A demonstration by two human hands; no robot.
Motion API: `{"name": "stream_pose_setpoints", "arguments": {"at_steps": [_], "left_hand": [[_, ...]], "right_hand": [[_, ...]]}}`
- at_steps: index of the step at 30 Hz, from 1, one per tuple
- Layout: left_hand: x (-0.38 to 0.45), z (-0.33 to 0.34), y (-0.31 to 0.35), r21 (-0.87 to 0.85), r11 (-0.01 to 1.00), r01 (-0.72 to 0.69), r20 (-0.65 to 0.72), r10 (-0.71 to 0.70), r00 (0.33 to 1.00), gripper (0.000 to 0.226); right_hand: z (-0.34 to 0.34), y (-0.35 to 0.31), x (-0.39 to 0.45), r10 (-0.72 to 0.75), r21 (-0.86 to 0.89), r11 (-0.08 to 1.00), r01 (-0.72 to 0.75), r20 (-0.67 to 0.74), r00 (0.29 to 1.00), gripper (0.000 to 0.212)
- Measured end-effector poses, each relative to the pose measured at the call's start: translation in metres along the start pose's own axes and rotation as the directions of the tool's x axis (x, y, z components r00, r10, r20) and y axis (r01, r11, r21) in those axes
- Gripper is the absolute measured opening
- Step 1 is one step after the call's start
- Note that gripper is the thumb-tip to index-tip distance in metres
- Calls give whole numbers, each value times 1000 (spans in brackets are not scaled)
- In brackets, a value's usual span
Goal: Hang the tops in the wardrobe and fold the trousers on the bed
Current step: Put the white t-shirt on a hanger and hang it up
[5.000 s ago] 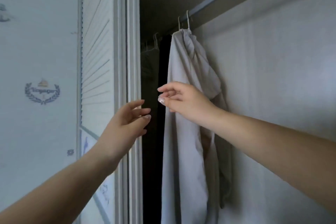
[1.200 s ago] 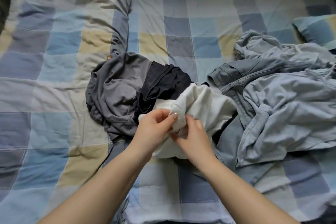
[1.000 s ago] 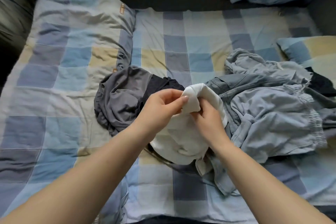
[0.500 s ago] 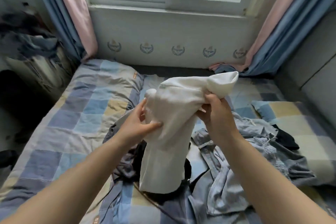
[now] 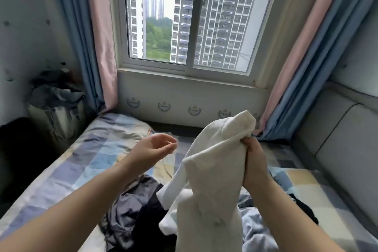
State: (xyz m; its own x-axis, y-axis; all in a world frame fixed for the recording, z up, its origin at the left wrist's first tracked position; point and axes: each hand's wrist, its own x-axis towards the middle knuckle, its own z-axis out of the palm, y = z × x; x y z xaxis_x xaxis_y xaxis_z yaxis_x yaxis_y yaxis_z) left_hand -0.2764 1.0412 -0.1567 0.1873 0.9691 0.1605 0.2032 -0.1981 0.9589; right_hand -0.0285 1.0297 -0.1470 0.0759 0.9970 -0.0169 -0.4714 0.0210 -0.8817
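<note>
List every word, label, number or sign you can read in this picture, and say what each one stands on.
No text can be read here.
Wall crests: a row of wreath emblems below the window, any lettering too small to read.
Orange tag on the checked bedding: too small and blurred to read.
White top, held in the right hand: no print or label shows.
</note>
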Motion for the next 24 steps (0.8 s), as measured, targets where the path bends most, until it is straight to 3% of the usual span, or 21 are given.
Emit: {"name": "stream_pose_setpoints", "arguments": {"at_steps": [3,5,7,11,15,18,21,24], "left_hand": [[-5,12,3,179,981,-68,40,62,997,46],[-7,25,2,246,968,-59,151,22,988,75],[-10,39,-2,262,965,-27,278,-48,959,90],[-18,66,-5,163,986,-40,443,-37,896,67],[-23,84,6,84,988,-129,375,89,923,7],[-25,84,9,77,983,-166,322,133,937,23],[-28,73,14,-73,997,-39,337,62,940,25],[-31,61,31,-215,973,77,374,9,928,16]], "right_hand": [[2,-17,-15,-58,-125,991,54,-28,998,51],[3,-28,-24,-80,-172,982,71,-48,996,48],[3,-37,-29,-102,-195,977,88,-63,993,46],[7,-59,-45,-152,-213,968,134,-71,986,50],[7,-71,-62,-173,-244,958,148,-86,981,43],[10,-75,-74,-170,-265,954,141,-89,981,34],[12,-85,-81,-212,-360,918,168,-85,974,26],[15,-92,-86,-350,-659,737,149,-185,918,24]]}}
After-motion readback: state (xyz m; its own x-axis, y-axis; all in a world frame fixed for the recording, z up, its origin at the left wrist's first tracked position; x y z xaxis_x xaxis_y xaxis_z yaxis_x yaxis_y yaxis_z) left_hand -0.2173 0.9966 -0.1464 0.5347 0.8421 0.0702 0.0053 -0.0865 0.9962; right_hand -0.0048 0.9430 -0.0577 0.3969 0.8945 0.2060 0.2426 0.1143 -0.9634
